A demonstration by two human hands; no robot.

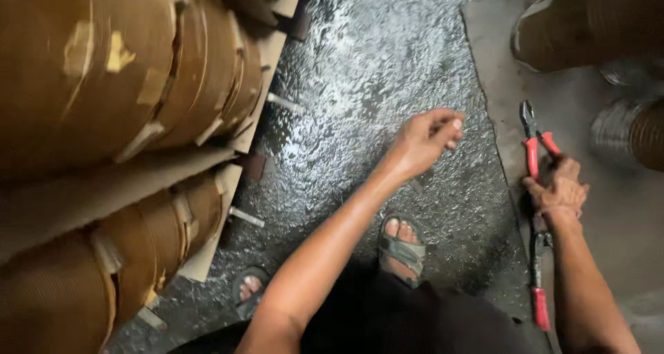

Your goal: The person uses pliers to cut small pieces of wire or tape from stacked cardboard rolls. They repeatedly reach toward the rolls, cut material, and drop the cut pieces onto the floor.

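Observation:
My right hand (557,190) grips a pair of red-handled cutters (533,146). Their dark jaws point away from me over a grey board (498,70). Below that hand a dark metal shaft runs down to a red grip (539,305). My left hand (423,141) hangs in the air over the wet dark floor (360,84), about a hand's width left of the cutters. Its fingertips are pinched together, and I cannot tell whether anything small is between them.
Large brown rolls (104,70) with tape strips lie stacked on cardboard sheets along the left. More rolls and a ribbed coil (629,129) sit at the upper right on the board. My sandalled feet (401,247) stand on the floor below my hands.

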